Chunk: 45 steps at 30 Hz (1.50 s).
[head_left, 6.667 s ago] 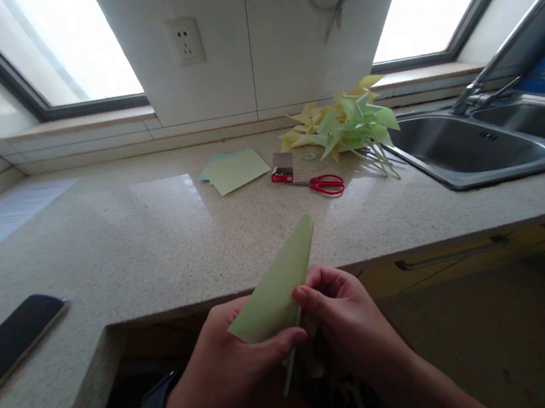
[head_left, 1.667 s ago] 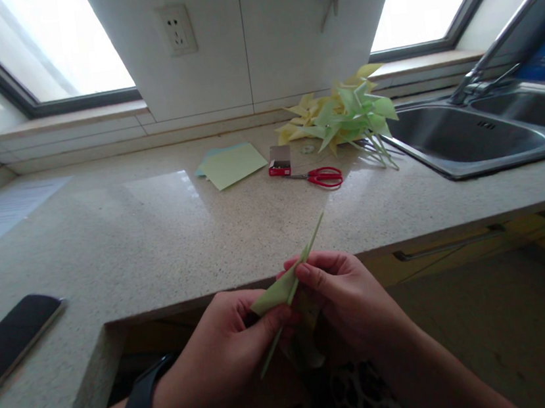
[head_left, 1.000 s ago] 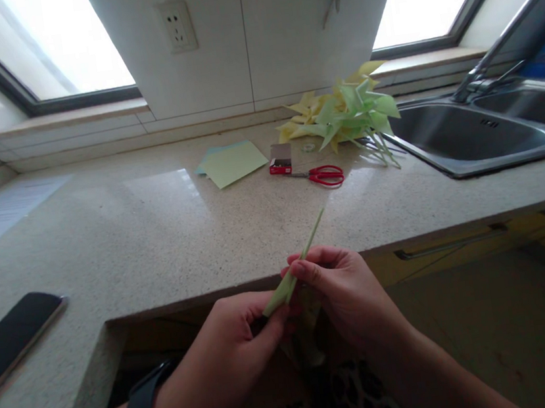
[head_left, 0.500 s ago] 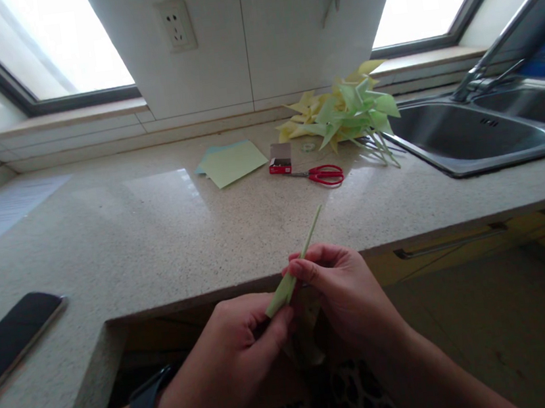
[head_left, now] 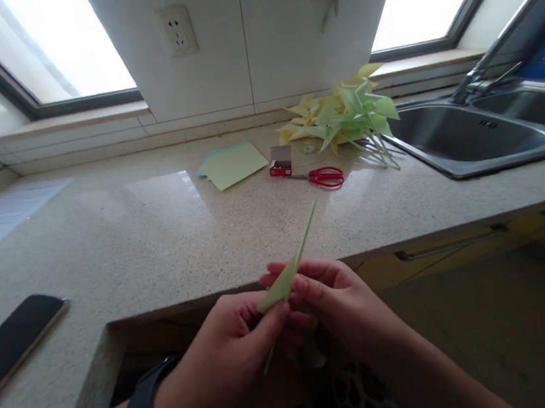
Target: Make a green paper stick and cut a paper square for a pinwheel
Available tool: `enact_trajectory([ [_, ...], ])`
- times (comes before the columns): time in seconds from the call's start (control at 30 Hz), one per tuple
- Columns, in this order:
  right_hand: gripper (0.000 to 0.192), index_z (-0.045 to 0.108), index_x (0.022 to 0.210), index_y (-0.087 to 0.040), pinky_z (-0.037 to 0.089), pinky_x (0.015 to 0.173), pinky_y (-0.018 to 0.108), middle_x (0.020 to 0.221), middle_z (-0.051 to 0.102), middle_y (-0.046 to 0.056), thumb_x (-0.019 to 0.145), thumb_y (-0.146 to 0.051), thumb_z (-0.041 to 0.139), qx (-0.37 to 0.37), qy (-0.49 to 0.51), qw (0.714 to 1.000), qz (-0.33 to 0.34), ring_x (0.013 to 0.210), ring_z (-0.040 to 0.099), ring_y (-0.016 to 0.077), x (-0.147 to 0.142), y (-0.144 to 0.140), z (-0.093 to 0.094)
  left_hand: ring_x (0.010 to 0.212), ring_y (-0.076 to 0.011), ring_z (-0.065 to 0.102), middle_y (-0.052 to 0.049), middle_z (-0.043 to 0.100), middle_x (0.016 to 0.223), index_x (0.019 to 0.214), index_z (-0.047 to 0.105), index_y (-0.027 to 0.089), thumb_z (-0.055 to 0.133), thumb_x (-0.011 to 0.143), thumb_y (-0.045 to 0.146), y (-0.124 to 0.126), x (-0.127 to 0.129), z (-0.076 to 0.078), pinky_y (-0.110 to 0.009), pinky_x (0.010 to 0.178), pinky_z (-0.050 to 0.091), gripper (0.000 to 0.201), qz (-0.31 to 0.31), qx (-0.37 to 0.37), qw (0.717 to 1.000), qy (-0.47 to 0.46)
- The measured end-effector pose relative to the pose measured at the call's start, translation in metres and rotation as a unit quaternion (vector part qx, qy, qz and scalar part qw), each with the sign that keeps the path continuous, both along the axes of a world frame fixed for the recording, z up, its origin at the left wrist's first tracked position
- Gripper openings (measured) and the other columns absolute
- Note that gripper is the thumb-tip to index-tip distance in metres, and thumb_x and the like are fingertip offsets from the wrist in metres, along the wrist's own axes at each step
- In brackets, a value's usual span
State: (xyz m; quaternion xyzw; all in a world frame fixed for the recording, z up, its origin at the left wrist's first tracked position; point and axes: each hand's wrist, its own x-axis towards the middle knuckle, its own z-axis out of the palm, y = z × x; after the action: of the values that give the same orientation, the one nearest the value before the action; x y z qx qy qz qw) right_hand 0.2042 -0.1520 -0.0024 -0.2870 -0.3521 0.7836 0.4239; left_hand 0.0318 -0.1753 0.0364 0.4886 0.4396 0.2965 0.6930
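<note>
- While the broad flap seen several seconds ago has mostly gone, the green paper (head_left: pixel 281 287) now shows as a slender roll with a short loose wedge. Taking the paper as the clock's centre, its thin tip points to 1 o'clock and its other end to 7 o'clock.
- Compared with half a second ago, the wedge looks slightly broader and the lower end shows again below the left hand (head_left: pixel 230 341), so the roll seems to have been turned or regripped. I judge the rolling well along, though not finished, as that wedge appears unwound.
- The left hand comes in from 8 o'clock with its back upward. It grasps the paper, thumb pressed on the lower part and fingers curled beneath. A dark wristband (head_left: pixel 141 405) circles the wrist.
- The right hand (head_left: pixel 341 298) comes in from 4 o'clock. Its thumb is at the paper's right side, and its fingertips, bunched in a closer pinch half a second ago, now extend behind and past the 10 o'clock side. It appears to hold the paper lightly; the contact behind is hidden.
- The paper is at the front edge of the counter (head_left: pixel 160 257), between the hands. Farther off lie the flat sheets (head_left: pixel 235 165) at 11 o'clock, the red box (head_left: pixel 281 168) at 12 o'clock, and the scissors (head_left: pixel 326 177) at 1 o'clock.
</note>
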Motion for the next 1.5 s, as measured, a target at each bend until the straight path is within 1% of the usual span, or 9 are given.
enact_trajectory([
  [0.1,0.027,0.079,0.106,-0.018,0.051,0.059,0.023,0.075,0.070,0.001,0.088,-0.038,0.076,0.003,0.006,0.999,0.034,0.060,0.059,0.0093,-0.001,-0.003,-0.001,0.073,-0.0169,0.071,-0.004,0.079,0.079,0.085,0.077,0.017,0.065,0.093,0.048,0.000,0.000,0.000,-0.028,0.071,0.054,0.035,-0.009,0.000,1.000,-0.018],
  [0.17,0.027,0.080,0.102,-0.017,0.048,0.054,0.022,0.064,0.063,-0.002,0.088,-0.039,0.075,0.014,-0.006,0.999,0.031,0.053,0.053,0.0084,-0.002,-0.002,0.001,0.073,-0.0169,0.070,-0.004,0.079,0.080,0.085,0.077,0.017,0.063,0.095,0.047,0.000,0.000,0.000,-0.028,0.072,0.053,0.035,-0.019,0.003,1.000,-0.014],
  [0.4,0.022,0.082,0.084,-0.018,0.048,0.059,0.019,0.076,0.076,0.004,0.078,-0.039,0.084,0.012,-0.049,0.998,-0.028,0.064,0.064,0.0097,-0.007,0.001,0.009,0.073,-0.0148,0.063,-0.003,0.074,0.082,0.084,0.074,0.016,0.056,0.100,0.040,-0.002,0.001,-0.002,-0.027,0.072,0.050,0.034,-0.015,0.050,0.998,0.022],
  [0.67,0.024,0.072,0.063,-0.018,0.051,0.051,0.022,0.083,0.081,0.005,0.066,-0.031,0.092,-0.052,0.002,0.996,-0.071,0.056,0.066,0.0108,-0.014,0.002,0.008,0.079,-0.0165,0.061,-0.003,0.071,0.088,0.090,0.071,0.016,0.051,0.101,0.037,-0.003,0.001,-0.005,-0.030,0.077,0.050,0.031,-0.024,0.070,0.997,0.031],
  [0.93,0.032,0.068,0.063,-0.017,0.048,0.045,0.019,0.072,0.077,0.004,0.061,-0.035,0.095,-0.073,-0.018,0.992,-0.097,0.052,0.063,0.0102,-0.017,0.001,0.010,0.079,-0.0180,0.063,-0.004,0.072,0.088,0.092,0.071,0.016,0.050,0.101,0.035,-0.002,0.002,-0.007,-0.032,0.077,0.051,0.030,-0.027,0.091,0.993,0.064],
  [1.13,0.036,0.060,0.063,-0.019,0.039,0.033,0.020,0.056,0.068,-0.003,0.064,-0.035,0.093,-0.067,0.020,0.994,-0.087,0.035,0.042,0.0063,-0.023,0.001,0.007,0.081,-0.0178,0.067,-0.005,0.075,0.091,0.095,0.072,0.017,0.050,0.102,0.033,-0.003,0.001,-0.009,-0.031,0.079,0.053,0.028,-0.025,0.084,0.995,0.048],
  [1.2,0.033,0.062,0.064,-0.019,0.037,0.034,0.019,0.056,0.068,-0.004,0.068,-0.034,0.091,-0.051,0.019,0.995,-0.083,0.034,0.041,0.0056,-0.021,0.001,0.005,0.078,-0.0173,0.068,-0.005,0.074,0.088,0.094,0.071,0.016,0.051,0.102,0.037,-0.004,0.002,-0.008,-0.031,0.076,0.054,0.030,-0.024,0.058,0.998,0.030],
  [1.37,0.024,0.078,0.090,-0.019,0.045,0.050,0.019,0.081,0.076,0.001,0.076,-0.037,0.086,0.012,-0.018,1.000,-0.011,0.047,0.054,0.0052,-0.007,0.003,0.006,0.061,-0.0140,0.065,-0.005,0.073,0.074,0.087,0.071,0.014,0.056,0.095,0.058,-0.004,0.003,-0.006,-0.027,0.062,0.054,0.047,-0.012,-0.042,0.999,-0.021],
  [1.5,0.029,0.078,0.106,-0.020,0.044,0.051,0.022,0.058,0.064,-0.004,0.089,-0.043,0.072,0.032,-0.037,0.998,0.049,0.044,0.051,0.0077,0.001,0.001,0.010,0.060,-0.0131,0.065,-0.005,0.072,0.071,0.085,0.072,0.013,0.063,0.091,0.057,-0.004,0.002,-0.007,-0.026,0.062,0.054,0.046,-0.016,-0.051,0.998,-0.041],
])
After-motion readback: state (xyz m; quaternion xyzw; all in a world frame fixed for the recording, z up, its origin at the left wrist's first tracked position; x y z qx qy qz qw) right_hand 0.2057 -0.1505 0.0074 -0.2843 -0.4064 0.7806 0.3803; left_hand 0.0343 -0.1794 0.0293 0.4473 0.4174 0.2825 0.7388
